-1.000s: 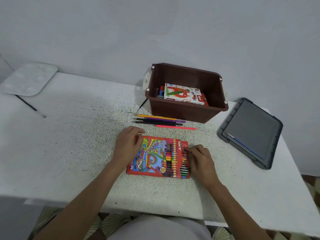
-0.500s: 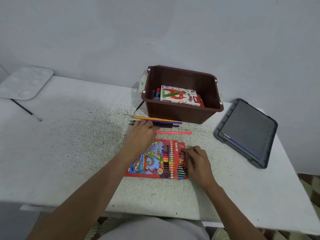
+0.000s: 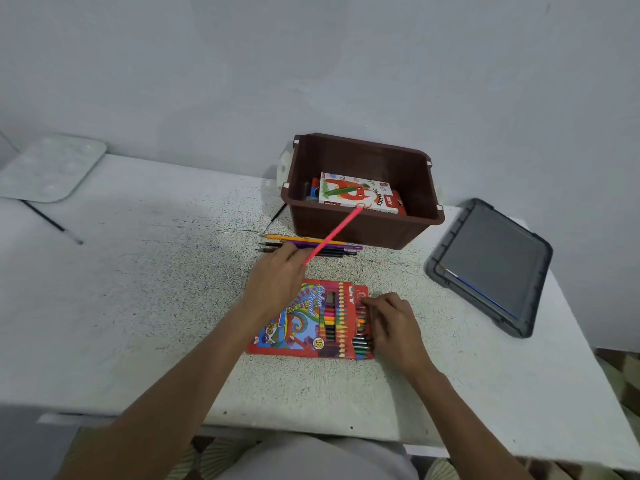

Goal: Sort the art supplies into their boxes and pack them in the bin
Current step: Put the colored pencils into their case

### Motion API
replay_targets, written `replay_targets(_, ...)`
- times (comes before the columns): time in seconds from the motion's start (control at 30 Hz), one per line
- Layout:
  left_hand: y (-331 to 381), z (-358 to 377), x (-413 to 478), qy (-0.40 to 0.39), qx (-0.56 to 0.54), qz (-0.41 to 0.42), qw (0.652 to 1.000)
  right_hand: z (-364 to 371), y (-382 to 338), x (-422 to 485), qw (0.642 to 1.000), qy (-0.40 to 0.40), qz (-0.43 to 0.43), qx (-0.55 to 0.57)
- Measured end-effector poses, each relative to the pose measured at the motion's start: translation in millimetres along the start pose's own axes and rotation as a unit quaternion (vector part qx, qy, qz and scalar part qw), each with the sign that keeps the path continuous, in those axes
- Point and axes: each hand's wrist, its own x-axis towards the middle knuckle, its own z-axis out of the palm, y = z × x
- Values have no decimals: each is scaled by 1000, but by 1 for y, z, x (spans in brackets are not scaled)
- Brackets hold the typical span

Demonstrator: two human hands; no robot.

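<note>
A red coloured-pencil box (image 3: 304,323) lies flat on the table in front of me, pencil ends showing at its right edge. My right hand (image 3: 391,327) rests on that right edge, fingertips curled on the pencils. My left hand (image 3: 280,275) pinches a pink pencil (image 3: 334,233) and holds it lifted, its far end pointing up towards the bin. Several loose pencils (image 3: 311,245) lie in a row just beyond the box. The brown bin (image 3: 363,230) stands behind them with an oil pastel box (image 3: 356,194) inside.
The bin's grey lid (image 3: 491,265) lies to the right near the table edge. A white paint palette (image 3: 48,168) and a thin brush (image 3: 52,221) sit at the far left. A wall runs close behind the bin.
My left hand left the pencil box, reached to the loose pencils and picked up the pink one, which now tilts upward. My right hand stayed on the box's right edge.
</note>
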Motion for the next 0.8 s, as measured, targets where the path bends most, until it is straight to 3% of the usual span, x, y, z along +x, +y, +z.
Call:
replay_targets(0.07,4,-6,-8,26,-130,-79,988,-1,-2,1,1000,-2,10,7)
replay_targets(0.17,12,-11,-16,22,-375,-229,898,-3,-13,1,999,35,3,12)
replay_targets(0.23,18,-12,-21,12,-480,-260,838,-3,-25,1,998,55,-19,13)
replay_targets(0.33,29,-11,-29,-7,-547,-250,799,-4,-40,4,996,66,-54,18)
replay_targets(0.57,43,-4,-36,-51,-592,-235,770,-7,-58,5,989,81,-125,-26)
replay_targets(0.8,23,-13,-40,-21,-581,-289,761,-29,-12,4,985,104,-76,-111)
